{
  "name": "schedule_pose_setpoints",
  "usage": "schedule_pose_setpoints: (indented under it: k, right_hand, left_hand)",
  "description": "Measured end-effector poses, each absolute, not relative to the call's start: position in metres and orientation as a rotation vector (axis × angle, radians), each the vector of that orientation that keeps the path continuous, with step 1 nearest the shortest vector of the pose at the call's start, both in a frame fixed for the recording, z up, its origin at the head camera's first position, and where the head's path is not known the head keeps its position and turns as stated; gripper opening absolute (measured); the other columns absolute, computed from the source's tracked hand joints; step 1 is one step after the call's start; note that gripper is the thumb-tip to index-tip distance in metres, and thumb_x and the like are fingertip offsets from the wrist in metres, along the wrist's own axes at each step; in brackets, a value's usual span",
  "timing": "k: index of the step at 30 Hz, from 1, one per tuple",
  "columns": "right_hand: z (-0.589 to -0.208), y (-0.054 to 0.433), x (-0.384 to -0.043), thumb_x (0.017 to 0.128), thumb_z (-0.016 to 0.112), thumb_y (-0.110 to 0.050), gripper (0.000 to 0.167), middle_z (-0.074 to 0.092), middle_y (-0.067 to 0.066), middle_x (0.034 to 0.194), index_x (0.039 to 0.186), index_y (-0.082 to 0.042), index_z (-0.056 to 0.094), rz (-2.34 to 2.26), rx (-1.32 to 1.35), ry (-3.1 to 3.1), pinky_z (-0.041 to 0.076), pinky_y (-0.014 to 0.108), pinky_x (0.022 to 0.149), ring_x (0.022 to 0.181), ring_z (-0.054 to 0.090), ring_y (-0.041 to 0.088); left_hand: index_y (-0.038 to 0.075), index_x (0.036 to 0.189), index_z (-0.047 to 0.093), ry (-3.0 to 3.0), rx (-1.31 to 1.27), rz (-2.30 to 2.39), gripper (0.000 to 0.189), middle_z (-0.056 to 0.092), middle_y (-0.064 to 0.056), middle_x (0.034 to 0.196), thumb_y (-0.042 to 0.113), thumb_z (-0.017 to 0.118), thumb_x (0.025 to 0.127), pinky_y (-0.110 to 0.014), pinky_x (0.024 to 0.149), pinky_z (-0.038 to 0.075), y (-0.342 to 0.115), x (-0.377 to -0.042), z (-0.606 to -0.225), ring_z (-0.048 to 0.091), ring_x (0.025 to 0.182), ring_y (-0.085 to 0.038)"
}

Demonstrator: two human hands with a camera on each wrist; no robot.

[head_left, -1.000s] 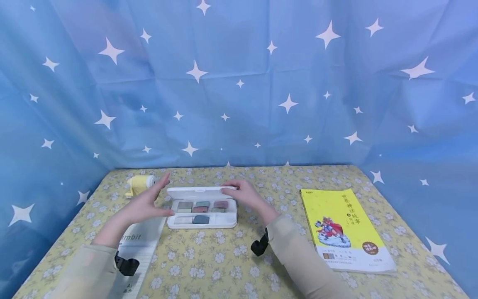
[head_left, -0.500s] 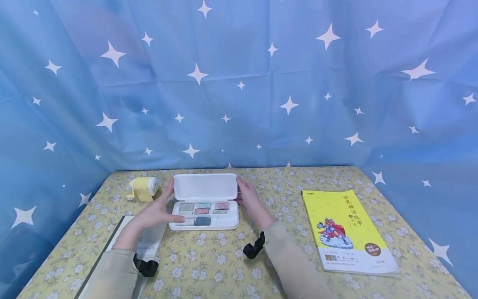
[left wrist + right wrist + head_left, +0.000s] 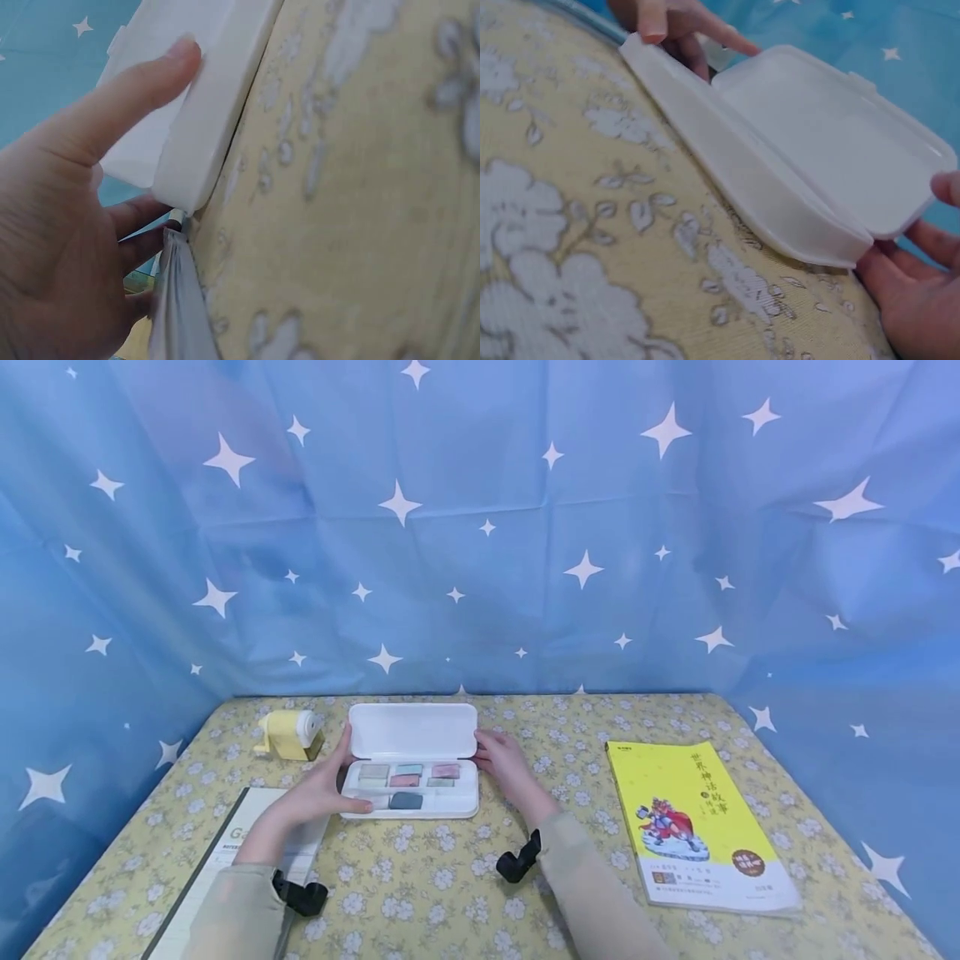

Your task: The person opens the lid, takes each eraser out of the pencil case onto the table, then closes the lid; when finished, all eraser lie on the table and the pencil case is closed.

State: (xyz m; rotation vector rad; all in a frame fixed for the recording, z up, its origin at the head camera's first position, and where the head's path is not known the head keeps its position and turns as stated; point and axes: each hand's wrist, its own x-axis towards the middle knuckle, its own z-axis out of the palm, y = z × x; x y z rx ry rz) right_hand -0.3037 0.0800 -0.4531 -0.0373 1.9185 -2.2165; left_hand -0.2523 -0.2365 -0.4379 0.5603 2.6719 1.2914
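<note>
A white hinged case (image 3: 468,806) lies on the table with its lid (image 3: 412,731) raised. Several small coloured blocks, among them a dark grey-green one (image 3: 406,801) and pink ones, lie in its compartments. My left hand (image 3: 318,792) holds the case's left end, thumb over the front rim; in the left wrist view this thumb (image 3: 142,86) crosses the front wall, fingers round the end. At the opposite end, my right hand (image 3: 510,768) grips beside the hinge. The right wrist view shows its thumb at the lid's edge, other fingers (image 3: 907,274) partly behind the lid.
A yellow crank pencil sharpener (image 3: 288,735) stands at the back left. Under my left forearm lies a notebook (image 3: 225,860). A yellow-covered book (image 3: 697,818) is on the right. Behind the flowered tablecloth (image 3: 420,893) hangs a blue star-patterned curtain (image 3: 480,568).
The lid has swung up and back from a low tilt to nearly upright. My left hand has moved right onto the case's end; my right hand has shifted from the lid's top to its side.
</note>
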Motion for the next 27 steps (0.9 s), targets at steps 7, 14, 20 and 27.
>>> schedule_pose_setpoints:
  k: [7, 14, 20, 27]
  right_hand:
    - [-0.4539, 0.0833, -0.3038, 0.102, 0.051, -0.023, 0.047, 0.058, 0.02, 0.123, 0.138, 0.005, 0.045, -2.233, -0.092, 1.88, 0.047, 0.037, 0.097, 0.108, 0.061, 0.025]
    - [-0.4578, 0.0843, -0.3046, 0.101, 0.053, -0.024, 0.048, 0.056, 0.02, 0.129, 0.141, 0.002, 0.044, -2.278, -0.096, 1.822, 0.045, 0.038, 0.099, 0.114, 0.059, 0.027]
    - [-0.4587, 0.0841, -0.3088, 0.102, 0.051, -0.018, 0.043, 0.058, 0.02, 0.125, 0.138, 0.004, 0.046, -2.37, -0.062, 1.728, 0.047, 0.037, 0.097, 0.106, 0.062, 0.024]
    - [-0.4597, 0.0848, -0.3101, 0.102, 0.048, -0.016, 0.042, 0.055, 0.021, 0.129, 0.139, 0.004, 0.044, -2.395, -0.058, 1.692, 0.047, 0.037, 0.097, 0.111, 0.06, 0.026]
  left_hand:
    - [0.01, 0.154, -0.015, 2.694, 0.593, 1.235, 0.129, 0.044, -0.022, 0.14, 0.032, 0.085, 0.074, -0.06, 0.103, 0.03, -0.2364, -0.2511, -0.4385, 0.043, 0.127, -0.04]
    - [0.009, 0.154, -0.012, 2.744, 0.512, 1.126, 0.13, 0.033, -0.025, 0.148, 0.039, 0.085, 0.072, -0.064, 0.105, 0.025, -0.2336, -0.25, -0.4377, 0.031, 0.134, -0.045]
    - [0.008, 0.155, -0.007, 2.771, 0.422, 1.009, 0.127, 0.013, -0.029, 0.156, 0.047, 0.082, 0.072, -0.069, 0.105, 0.017, -0.2315, -0.2499, -0.4372, 0.012, 0.139, -0.052]
    - [0.004, 0.155, -0.001, 2.756, 0.397, 0.989, 0.125, 0.016, -0.028, 0.155, 0.048, 0.082, 0.072, -0.068, 0.105, 0.02, -0.2306, -0.2501, -0.436, 0.016, 0.139, -0.05]
